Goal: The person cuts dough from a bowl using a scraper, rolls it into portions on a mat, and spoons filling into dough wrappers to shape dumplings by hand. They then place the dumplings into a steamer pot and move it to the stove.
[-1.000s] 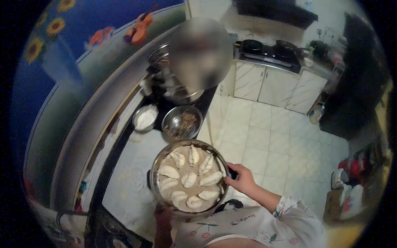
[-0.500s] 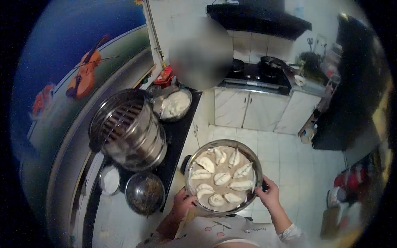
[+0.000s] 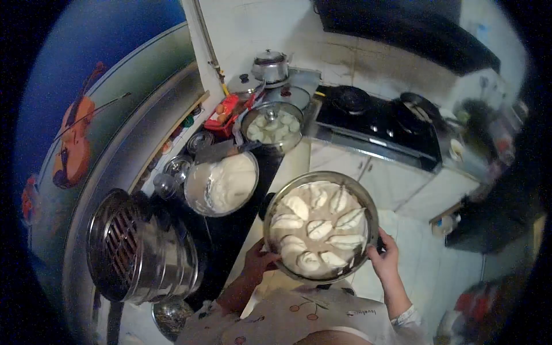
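Note:
A round metal steamer tray (image 3: 372, 218) is held level in front of my body. Several pleated white dumplings (image 3: 319, 229) lie spread on its pale liner. My left hand (image 3: 260, 260) grips the tray's lower left side, fingers curled at the edge. On the opposite side my right hand (image 3: 385, 253) is closed at the rim, over a dark handle that shows only partly.
To the left, a black counter holds a stacked steamer pot (image 3: 155, 253), a bowl of dough (image 3: 230, 187) and a glass-lidded pan (image 3: 275, 135). Behind stand a kettle (image 3: 270, 68) and a red basket (image 3: 221, 118). A black gas stove (image 3: 374, 126) is ahead.
My view has shifted forward, toward the stove, and the steamer stack now sits lower left. The glass-lidded pan and kettle have come into view. Both hands keep hold of the tray.

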`<state>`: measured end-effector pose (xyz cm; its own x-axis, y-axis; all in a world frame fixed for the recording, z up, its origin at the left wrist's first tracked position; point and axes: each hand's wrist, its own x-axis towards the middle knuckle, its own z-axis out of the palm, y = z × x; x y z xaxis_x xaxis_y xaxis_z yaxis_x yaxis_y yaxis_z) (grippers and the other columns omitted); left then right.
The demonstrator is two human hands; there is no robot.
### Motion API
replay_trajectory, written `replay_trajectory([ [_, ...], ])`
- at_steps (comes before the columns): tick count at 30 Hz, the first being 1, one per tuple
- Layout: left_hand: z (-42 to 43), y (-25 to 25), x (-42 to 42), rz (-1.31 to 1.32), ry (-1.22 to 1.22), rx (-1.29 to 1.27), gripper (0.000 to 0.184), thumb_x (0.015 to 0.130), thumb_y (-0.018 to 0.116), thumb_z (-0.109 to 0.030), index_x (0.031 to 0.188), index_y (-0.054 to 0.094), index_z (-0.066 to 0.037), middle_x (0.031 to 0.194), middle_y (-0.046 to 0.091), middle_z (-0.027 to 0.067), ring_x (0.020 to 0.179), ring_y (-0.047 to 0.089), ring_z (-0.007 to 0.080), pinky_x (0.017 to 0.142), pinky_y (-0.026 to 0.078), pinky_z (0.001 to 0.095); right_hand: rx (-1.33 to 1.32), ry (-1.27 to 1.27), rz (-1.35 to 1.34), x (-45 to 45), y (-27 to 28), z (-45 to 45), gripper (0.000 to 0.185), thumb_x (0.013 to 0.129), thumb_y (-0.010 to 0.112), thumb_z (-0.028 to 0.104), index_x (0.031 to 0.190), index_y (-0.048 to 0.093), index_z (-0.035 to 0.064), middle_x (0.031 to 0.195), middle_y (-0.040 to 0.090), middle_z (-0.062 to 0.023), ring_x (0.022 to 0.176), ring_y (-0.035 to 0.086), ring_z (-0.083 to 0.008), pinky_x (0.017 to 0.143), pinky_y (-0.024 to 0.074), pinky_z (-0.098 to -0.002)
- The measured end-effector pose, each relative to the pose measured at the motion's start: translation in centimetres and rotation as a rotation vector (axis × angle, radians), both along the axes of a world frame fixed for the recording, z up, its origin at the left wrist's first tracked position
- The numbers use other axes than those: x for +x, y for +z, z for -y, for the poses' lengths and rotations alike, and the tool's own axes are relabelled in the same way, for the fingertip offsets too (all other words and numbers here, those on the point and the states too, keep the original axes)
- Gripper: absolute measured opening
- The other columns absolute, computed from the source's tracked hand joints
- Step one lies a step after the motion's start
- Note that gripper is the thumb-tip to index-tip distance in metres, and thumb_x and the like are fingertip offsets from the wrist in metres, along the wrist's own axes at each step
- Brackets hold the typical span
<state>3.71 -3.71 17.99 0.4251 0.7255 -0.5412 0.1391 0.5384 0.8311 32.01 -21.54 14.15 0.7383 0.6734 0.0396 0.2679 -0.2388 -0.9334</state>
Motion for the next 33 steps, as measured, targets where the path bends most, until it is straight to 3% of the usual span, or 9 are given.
replay_trajectory([
  [4,-3.1,-1.5,1.0,0.024,0.362,0.059,0.052,0.073,0.063,-0.006,0.122,0.046,-0.004,0.095,0.062,0.0106,0.075,0.063,0.018,0.062,0.055,0.03,0.089,0.279,-0.007,5.3,2.1,-12.3,0.051,0.076,0.068,0.015,0.122,0.05,0.0015,0.101,0.059,-0.0144,0.094,0.057,-0.0228,0.083,0.0457,-0.0316],
  [5,-3.4,-0.5,1.9,0.038,0.429,0.095,0.049,0.073,0.062,-0.005,0.119,0.048,-0.004,0.094,0.062,0.01,0.075,0.063,0.0174,0.061,0.055,0.0293,0.165,0.367,-0.274,6.7,3.1,-14.8,0.05,0.082,0.064,0.019,0.126,0.046,0.0016,0.101,0.06,-0.0115,0.092,0.057,-0.0186,0.081,0.0461,-0.0297],
  [8,-2.9,2.0,2.5,0.024,0.558,0.207,0.04,0.073,0.056,-0.002,0.112,0.051,-0.004,0.093,0.061,0.0069,0.074,0.062,0.0148,0.058,0.053,0.0262,0.017,0.48,-0.437,11.0,-0.1,-22.9,0.048,0.092,0.051,0.03,0.13,0.042,0.0021,0.111,0.057,-0.0096,0.095,0.055,-0.0151,0.082,0.0454,-0.029],
  [19,-6.8,1.9,4.8,0.058,1.082,0.248,0.037,0.068,0.056,-0.011,0.104,0.055,-0.006,0.099,0.059,0.0076,0.085,0.06,0.0216,0.071,0.054,0.0388,-0.113,0.562,-0.283,18.2,-12.3,-49.7,0.045,0.087,0.055,0.044,0.113,0.059,0.0075,0.085,0.059,-0.001,0.078,0.053,-0.0115,0.069,0.0449,-0.0269],
  [22,-6.9,1.8,6.1,0.061,1.218,0.223,0.041,0.067,0.057,-0.011,0.107,0.053,-0.006,0.103,0.058,0.0076,0.087,0.06,0.0221,0.072,0.054,0.0395,-0.34,0.548,-0.445,20.2,-10.1,-55.3,0.049,0.086,0.054,0.047,0.116,0.057,0.0084,0.085,0.059,-0.0008,0.075,0.054,-0.0122,0.069,0.0454,-0.0295],
  [25,-6.0,0.9,7.8,0.048,1.359,0.22,0.044,0.067,0.057,-0.01,0.11,0.052,-0.006,0.103,0.058,0.0089,0.09,0.059,0.022,0.073,0.054,0.0376,-0.439,0.606,-0.52,21.6,-11.6,-59.6,0.063,0.083,0.05,0.059,0.127,0.047,0.0137,0.113,0.057,-0.0102,0.094,0.055,-0.0203,0.079,0.043,-0.045],
  [28,-5.1,-0.6,9.2,0.052,1.396,0.277,0.042,0.068,0.056,-0.009,0.11,0.051,-0.006,0.103,0.058,0.0083,0.089,0.059,0.0221,0.072,0.054,0.0357,-0.662,0.911,-0.862,22.6,-15.7,-63.1,0.065,0.08,0.049,0.064,0.124,0.05,0.0155,0.119,0.055,-0.0115,0.102,0.051,-0.0219,0.088,0.0362,-0.0498],
  [29,-4.9,-0.9,10.1,0.048,1.438,0.281,0.041,0.069,0.056,-0.008,0.109,0.051,-0.006,0.103,0.058,0.0083,0.089,0.059,0.0224,0.073,0.053,0.0359,-0.593,0.888,-0.992,22.1,-14.6,-62.6,0.059,0.08,0.049,0.064,0.111,0.057,0.0147,0.104,0.06,-0.0073,0.092,0.053,-0.0188,0.083,0.0386,-0.0473],
  [33,-4.0,-1.1,13.1,0.024,1.618,0.242,0.039,0.07,0.056,-0.007,0.108,0.051,-0.004,0.104,0.058,0.0086,0.09,0.059,0.0232,0.075,0.052,0.037,-0.379,0.765,-0.418,23.6,-19.1,-67.3,0.045,0.082,0.055,0.055,0.095,0.057,0.0125,0.085,0.056,-0.0018,0.073,0.05,-0.0135,0.059,0.0401,-0.0324],
])
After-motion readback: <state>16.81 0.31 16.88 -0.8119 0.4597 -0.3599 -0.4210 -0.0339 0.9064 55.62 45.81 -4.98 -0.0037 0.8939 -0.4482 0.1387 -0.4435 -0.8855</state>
